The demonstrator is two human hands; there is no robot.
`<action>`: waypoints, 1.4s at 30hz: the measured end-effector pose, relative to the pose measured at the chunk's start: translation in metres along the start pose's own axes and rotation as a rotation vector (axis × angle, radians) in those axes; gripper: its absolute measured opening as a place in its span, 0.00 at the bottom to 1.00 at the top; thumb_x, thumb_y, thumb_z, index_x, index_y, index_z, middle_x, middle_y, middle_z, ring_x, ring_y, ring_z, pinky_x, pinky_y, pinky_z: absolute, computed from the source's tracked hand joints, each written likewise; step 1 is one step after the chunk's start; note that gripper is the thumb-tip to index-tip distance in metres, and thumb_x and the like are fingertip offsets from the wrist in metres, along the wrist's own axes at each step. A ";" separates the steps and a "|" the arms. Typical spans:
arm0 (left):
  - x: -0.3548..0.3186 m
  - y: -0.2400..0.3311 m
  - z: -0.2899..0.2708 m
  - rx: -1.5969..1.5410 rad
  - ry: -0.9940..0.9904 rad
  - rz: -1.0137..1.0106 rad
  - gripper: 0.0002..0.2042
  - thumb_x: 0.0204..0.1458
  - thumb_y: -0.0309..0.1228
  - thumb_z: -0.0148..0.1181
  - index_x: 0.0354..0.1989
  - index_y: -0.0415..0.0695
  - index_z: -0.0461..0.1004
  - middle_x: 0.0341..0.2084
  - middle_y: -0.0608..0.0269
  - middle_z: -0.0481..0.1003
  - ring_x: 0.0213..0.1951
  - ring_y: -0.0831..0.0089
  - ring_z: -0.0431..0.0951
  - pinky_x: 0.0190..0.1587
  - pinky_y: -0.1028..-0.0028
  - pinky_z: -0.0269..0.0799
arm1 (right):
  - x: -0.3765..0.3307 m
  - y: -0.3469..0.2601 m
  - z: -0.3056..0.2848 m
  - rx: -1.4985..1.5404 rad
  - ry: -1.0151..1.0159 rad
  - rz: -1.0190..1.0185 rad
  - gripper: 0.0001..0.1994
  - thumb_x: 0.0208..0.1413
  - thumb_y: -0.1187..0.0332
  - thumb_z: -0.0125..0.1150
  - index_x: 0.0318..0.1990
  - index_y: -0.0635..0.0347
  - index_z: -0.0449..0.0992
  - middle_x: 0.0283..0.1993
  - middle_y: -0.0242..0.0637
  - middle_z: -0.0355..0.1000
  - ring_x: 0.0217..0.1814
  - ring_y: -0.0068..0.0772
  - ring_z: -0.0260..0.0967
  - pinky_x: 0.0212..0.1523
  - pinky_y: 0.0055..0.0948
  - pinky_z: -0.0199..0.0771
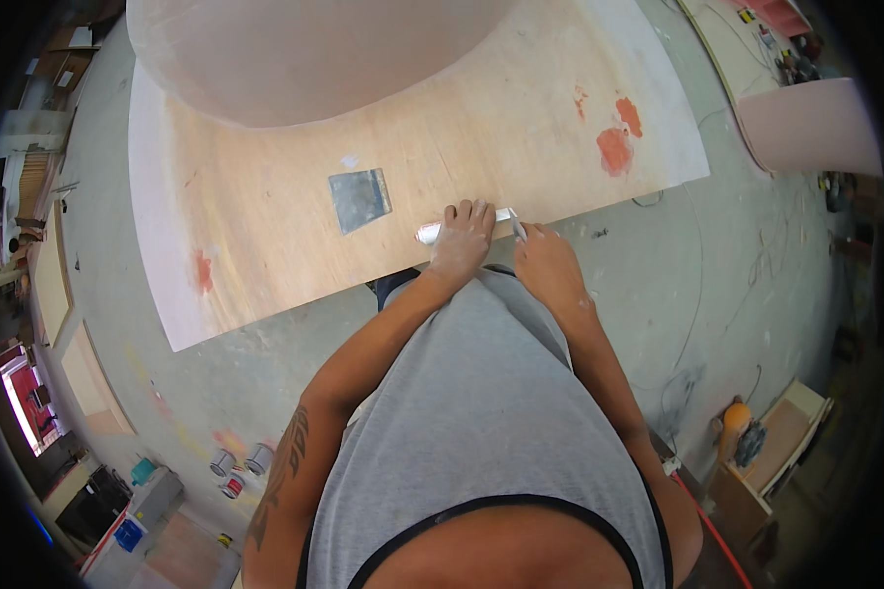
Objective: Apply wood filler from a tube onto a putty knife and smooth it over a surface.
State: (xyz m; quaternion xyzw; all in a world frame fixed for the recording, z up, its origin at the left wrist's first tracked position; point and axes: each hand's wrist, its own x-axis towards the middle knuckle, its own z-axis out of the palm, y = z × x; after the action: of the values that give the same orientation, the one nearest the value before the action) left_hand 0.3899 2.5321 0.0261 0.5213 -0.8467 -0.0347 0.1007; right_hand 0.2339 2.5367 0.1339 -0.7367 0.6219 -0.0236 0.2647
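My left hand (464, 242) is closed over a white tube (428, 233), pressing it on the wooden board (275, 216) near its front edge. The tube's ends stick out on both sides of my fingers. Just to the right, my right hand (550, 267) grips a small tool with a narrow grey blade (518, 228), held at the tube's right end; its handle is mostly hidden in my fist. A dark grey, roughly square plate (360, 200) lies on the board, left of my hands.
A large pale rounded form (314, 59) stands on the board's far side. Reddish patches (615, 151) mark the board. Several cans (258, 458) stand on the grey floor (678, 294) at lower left. A pale curved piece (810, 123) is at far right.
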 end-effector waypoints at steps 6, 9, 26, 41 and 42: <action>0.000 -0.002 0.001 -0.024 0.006 0.022 0.20 0.53 0.32 0.52 0.54 0.38 0.69 0.47 0.57 0.72 0.47 0.64 0.70 0.47 0.64 0.64 | -0.003 -0.004 0.007 -0.031 0.037 0.030 0.12 0.59 0.69 0.53 0.44 0.69 0.76 0.41 0.54 0.76 0.41 0.57 0.75 0.43 0.48 0.76; 0.001 -0.001 -0.003 -0.041 -0.054 0.006 0.20 0.54 0.32 0.52 0.54 0.37 0.69 0.47 0.57 0.72 0.47 0.64 0.70 0.47 0.64 0.64 | -0.004 -0.003 0.007 -0.079 0.048 0.018 0.13 0.59 0.70 0.53 0.46 0.69 0.76 0.40 0.51 0.76 0.39 0.54 0.77 0.40 0.45 0.78; 0.001 -0.005 -0.004 -0.097 -0.020 -0.001 0.20 0.53 0.32 0.52 0.54 0.39 0.69 0.45 0.59 0.71 0.46 0.65 0.69 0.47 0.64 0.62 | 0.006 -0.012 0.014 -0.257 -0.007 0.023 0.12 0.57 0.73 0.55 0.47 0.67 0.75 0.41 0.47 0.74 0.37 0.50 0.78 0.38 0.41 0.79; 0.003 -0.010 -0.008 -0.120 -0.054 -0.009 0.19 0.53 0.33 0.53 0.52 0.39 0.70 0.44 0.60 0.72 0.44 0.66 0.69 0.44 0.66 0.63 | 0.018 -0.018 0.006 -0.236 -0.038 0.057 0.14 0.58 0.71 0.54 0.50 0.65 0.75 0.42 0.49 0.75 0.40 0.57 0.75 0.42 0.47 0.76; 0.004 -0.011 -0.008 -0.129 -0.045 -0.007 0.19 0.53 0.33 0.53 0.52 0.39 0.70 0.43 0.60 0.71 0.43 0.66 0.69 0.44 0.66 0.64 | 0.020 -0.018 0.004 -0.238 -0.014 0.027 0.14 0.57 0.71 0.54 0.49 0.67 0.76 0.41 0.48 0.75 0.38 0.54 0.76 0.40 0.45 0.77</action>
State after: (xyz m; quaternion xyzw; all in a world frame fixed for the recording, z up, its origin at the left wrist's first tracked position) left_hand 0.3996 2.5245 0.0330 0.5157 -0.8430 -0.1014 0.1149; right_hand 0.2566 2.5217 0.1320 -0.7546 0.6282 0.0591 0.1800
